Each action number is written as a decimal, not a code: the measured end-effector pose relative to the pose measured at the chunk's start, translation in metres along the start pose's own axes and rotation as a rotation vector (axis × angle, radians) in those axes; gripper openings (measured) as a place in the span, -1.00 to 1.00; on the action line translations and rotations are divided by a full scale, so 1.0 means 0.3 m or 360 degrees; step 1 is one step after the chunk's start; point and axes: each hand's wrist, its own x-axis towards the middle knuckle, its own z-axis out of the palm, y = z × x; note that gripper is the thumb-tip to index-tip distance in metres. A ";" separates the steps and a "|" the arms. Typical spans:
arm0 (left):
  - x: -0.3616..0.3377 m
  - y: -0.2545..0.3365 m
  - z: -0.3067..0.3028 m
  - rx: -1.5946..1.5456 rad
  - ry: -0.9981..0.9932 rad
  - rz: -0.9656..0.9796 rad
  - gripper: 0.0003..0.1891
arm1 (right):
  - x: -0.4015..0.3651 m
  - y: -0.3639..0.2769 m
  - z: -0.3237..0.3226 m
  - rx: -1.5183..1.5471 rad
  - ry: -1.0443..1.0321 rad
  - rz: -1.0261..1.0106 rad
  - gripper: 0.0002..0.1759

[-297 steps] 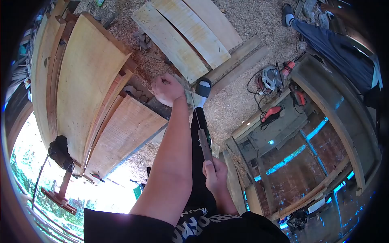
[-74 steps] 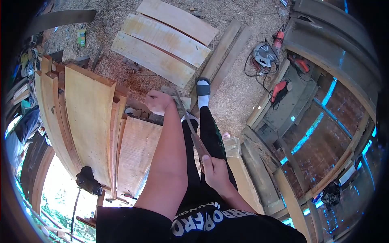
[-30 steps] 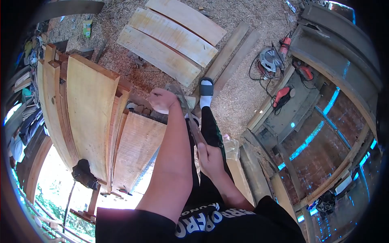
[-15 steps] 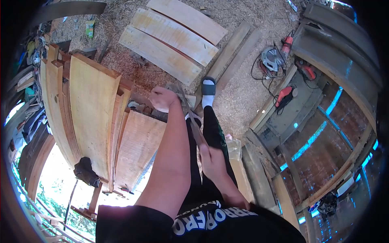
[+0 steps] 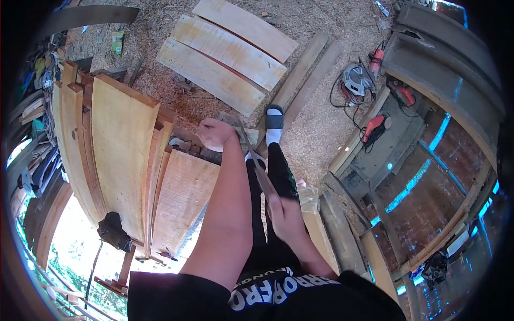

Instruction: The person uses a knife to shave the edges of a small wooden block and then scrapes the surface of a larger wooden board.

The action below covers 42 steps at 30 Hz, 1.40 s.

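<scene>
Long-bladed tool (image 5: 261, 176) gripped in right hand (image 5: 286, 218); left hand (image 5: 215, 132) curled just beside far end, contents hidden.

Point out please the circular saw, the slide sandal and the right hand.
Circular saw (image 5: 354, 77): head view, on its body.
Slide sandal (image 5: 274, 121): head view, on its strap.
Right hand (image 5: 286, 218): head view, on its back.
</scene>
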 end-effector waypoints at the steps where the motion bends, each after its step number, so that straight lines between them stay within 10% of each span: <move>1: 0.006 -0.009 0.003 -0.0005 -0.0041 -0.0008 -0.50 | 0.137 0.007 0.047 -0.0046 0.0042 -0.0025 -0.38; 42: -0.001 -0.009 0.005 -0.0085 -0.0109 -0.0023 -0.48 | 0.041 -0.002 0.009 0.0069 -0.0023 0.0096 -0.36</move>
